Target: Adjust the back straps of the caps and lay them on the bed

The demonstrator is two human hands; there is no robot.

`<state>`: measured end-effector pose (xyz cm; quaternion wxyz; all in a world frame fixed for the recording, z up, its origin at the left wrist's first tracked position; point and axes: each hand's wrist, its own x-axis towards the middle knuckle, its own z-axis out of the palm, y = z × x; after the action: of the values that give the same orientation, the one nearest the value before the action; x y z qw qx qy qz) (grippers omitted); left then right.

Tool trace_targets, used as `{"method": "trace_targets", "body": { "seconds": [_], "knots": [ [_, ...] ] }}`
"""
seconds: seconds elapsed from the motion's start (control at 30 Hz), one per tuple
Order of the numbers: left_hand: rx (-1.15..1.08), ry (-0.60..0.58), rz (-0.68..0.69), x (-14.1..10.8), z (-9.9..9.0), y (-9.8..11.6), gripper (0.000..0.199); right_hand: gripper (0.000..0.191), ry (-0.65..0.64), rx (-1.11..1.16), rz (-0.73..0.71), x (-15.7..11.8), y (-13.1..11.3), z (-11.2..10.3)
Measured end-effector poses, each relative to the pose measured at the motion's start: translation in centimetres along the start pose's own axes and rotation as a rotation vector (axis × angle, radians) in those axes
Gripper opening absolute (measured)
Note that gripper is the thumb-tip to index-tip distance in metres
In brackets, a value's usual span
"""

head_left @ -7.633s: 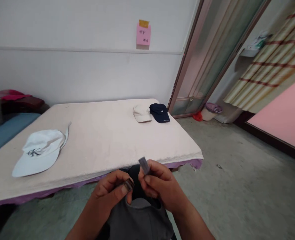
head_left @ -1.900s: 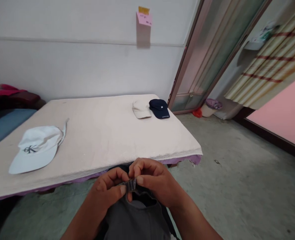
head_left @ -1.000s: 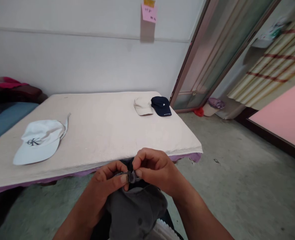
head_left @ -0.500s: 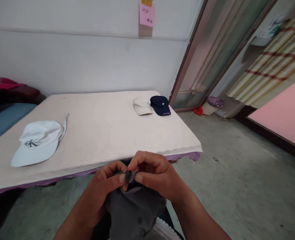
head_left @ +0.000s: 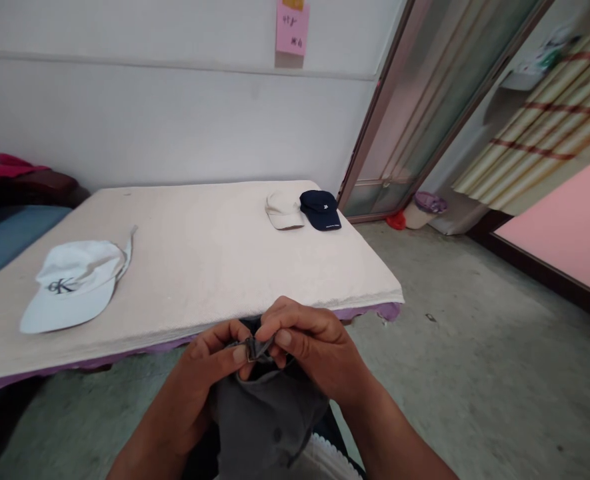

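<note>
Grey cap [head_left: 269, 423]: at 6 o'clock from the hands, drooping, its hollow side turned up toward them.
Left hand [head_left: 212, 363]: pinching the buckle [head_left: 249, 350] from its 9 o'clock side; the nearer hand to it.
Right hand [head_left: 315, 340]: pinching the strap [head_left: 263, 349] from its 3 o'clock side; how much of it sits within the fingers is hidden.
Strap axis: roughly 9 to 3 o'clock, bridging the small gap between the hands; whether it passes through the buckle, I cannot tell.
Bed [head_left: 199, 267]: at 12 o'clock, near edge just beyond the hands.
White cap [head_left: 75, 283]: on the bed, between 9 and 10 o'clock.
Beige cap [head_left: 283, 210]: farther, 12 o'clock.
Navy cap [head_left: 319, 210]: just beside it, 1 o'clock.
</note>
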<state>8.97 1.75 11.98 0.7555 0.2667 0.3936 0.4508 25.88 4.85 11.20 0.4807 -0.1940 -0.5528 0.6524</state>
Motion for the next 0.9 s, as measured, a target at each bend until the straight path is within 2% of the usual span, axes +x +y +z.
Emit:
{"method": "trace_targets", "body": {
  "seconds": [0.27,0.47,0.67,0.9],
  "knots": [
    [0.006,-0.031,0.001,0.3,-0.1,-0.4,0.016,0.013,0.087,0.174,0.079,0.3,-0.6,0.6],
    [-0.002,0.036,-0.052,0.3,-0.5,-0.3,0.018,0.004,0.055,-0.028,0.196,0.3,-1.6,0.1],
    [0.118,0.11,-0.032,0.1,0.1,0.0,0.023,0.013,0.015,-0.257,0.19,0.0,-2.2,0.1],
    [0.241,0.133,-0.011,0.1,0.2,-0.2,0.024,0.01,0.007,-0.257,0.27,-0.3,-2.1,0.0]
  ]
}}
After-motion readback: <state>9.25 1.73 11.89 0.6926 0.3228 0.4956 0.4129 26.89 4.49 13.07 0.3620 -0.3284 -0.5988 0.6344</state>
